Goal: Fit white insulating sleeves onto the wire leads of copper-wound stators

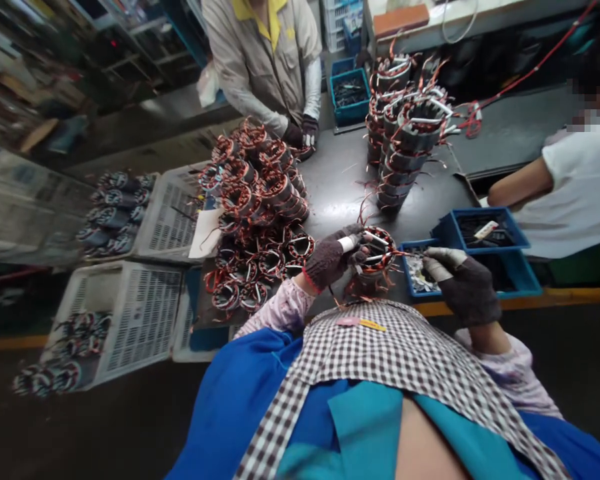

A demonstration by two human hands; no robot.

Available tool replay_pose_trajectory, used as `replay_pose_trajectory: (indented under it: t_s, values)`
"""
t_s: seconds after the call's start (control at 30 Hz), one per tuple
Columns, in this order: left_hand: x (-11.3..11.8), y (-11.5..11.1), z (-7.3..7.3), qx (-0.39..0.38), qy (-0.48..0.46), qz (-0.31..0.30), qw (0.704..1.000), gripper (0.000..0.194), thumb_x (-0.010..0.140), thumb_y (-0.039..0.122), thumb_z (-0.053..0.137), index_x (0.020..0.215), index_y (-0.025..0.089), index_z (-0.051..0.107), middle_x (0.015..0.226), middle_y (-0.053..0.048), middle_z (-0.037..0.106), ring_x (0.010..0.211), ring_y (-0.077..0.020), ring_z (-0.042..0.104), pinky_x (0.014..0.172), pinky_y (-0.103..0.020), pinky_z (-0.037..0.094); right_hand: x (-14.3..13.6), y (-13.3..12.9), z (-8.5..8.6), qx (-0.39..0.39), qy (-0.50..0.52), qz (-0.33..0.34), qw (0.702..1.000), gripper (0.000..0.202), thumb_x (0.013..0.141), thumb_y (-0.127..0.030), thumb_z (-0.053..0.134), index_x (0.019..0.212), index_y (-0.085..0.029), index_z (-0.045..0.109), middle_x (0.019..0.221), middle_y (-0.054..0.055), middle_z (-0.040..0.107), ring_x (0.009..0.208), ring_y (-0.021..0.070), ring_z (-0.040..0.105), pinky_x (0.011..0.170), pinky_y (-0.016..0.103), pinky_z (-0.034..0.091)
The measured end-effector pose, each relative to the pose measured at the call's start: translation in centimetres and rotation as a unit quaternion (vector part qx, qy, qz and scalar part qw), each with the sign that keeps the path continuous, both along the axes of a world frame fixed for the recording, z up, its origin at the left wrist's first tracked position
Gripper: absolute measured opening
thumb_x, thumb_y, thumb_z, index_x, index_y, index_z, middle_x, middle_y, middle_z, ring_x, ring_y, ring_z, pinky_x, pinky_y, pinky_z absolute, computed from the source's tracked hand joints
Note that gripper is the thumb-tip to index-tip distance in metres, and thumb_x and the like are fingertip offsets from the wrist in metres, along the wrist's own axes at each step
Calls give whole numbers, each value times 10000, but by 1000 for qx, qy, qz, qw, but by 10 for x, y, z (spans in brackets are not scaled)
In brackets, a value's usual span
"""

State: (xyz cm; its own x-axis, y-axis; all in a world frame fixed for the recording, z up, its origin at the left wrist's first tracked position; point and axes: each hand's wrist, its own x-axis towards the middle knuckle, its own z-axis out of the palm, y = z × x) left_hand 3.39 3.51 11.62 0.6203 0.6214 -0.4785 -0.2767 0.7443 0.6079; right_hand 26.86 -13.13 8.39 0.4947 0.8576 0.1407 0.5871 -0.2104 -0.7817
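A ring-shaped stator with copper windings and white sleeves [375, 257] stands at the near edge of the metal table, close to the checkered apron. My left hand [330, 259], in a dark glove with wrapped fingertips, is closed on the left rim of this stator. On the right, my gloved right hand [463, 280] is pinched on a thin copper wire [410, 254] that runs out from the stator. Its fingers are above the blue bin of small light parts [421, 275].
Stacked stators [263, 187] crowd the table's left; taller stacks [405, 147] stand behind. Blue bins [517, 230] sit at right. A co-worker's gloved hands [303, 133] are across the table, another person's arm [523, 185] at right. White crates [140, 313] lie left.
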Motion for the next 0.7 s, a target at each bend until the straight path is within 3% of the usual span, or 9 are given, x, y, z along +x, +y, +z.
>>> replay_pose_trajectory:
  t_s: [0.17,0.27,0.37,0.47,0.6,0.7]
  values:
    - [6,-3,-12,53,33,2,998,246,842,144,948,1045,144,809,896,-43,817,717,-137,724,685,-262,596,-5,18,-10,19,-33,61,997,327,1038,-473,663,1096,-210,848,1067,160,856,993,323,820,987,508,680]
    - [12,-5,-21,76,44,4,996,342,755,207,1029,1034,159,837,883,-40,822,765,-174,755,777,-333,655,-10,30,-16,11,-46,93,995,314,1062,-464,640,1106,-231,845,1070,143,859,1004,329,819,971,499,680]
    - [13,-9,-26,108,29,-5,994,376,723,213,1041,1048,171,856,995,-75,865,886,-218,793,887,-392,687,-12,37,-15,-48,-51,119,990,352,1114,-445,571,1162,-231,847,1101,147,863,992,318,821,924,442,671]
    - [13,-13,-28,169,12,-26,985,368,750,222,1010,1086,177,866,1118,-101,881,998,-230,805,991,-408,675,-13,40,0,-78,-112,134,982,406,1140,-433,523,1223,-197,843,1170,171,864,1078,328,824,969,426,645]
    - [14,-12,-29,249,26,-64,966,410,816,224,947,1209,187,840,1212,-115,871,1089,-248,806,1076,-446,646,-16,49,26,17,-169,149,974,493,1109,-510,597,1403,-167,797,1329,208,832,1155,337,817,996,432,651]
    - [20,-15,-29,271,21,-83,959,464,801,151,924,1249,193,812,1211,-113,856,1051,-258,805,1029,-449,655,-17,53,40,20,-165,229,959,433,1095,-553,575,1259,-258,846,1185,165,862,1021,346,834,878,473,664]
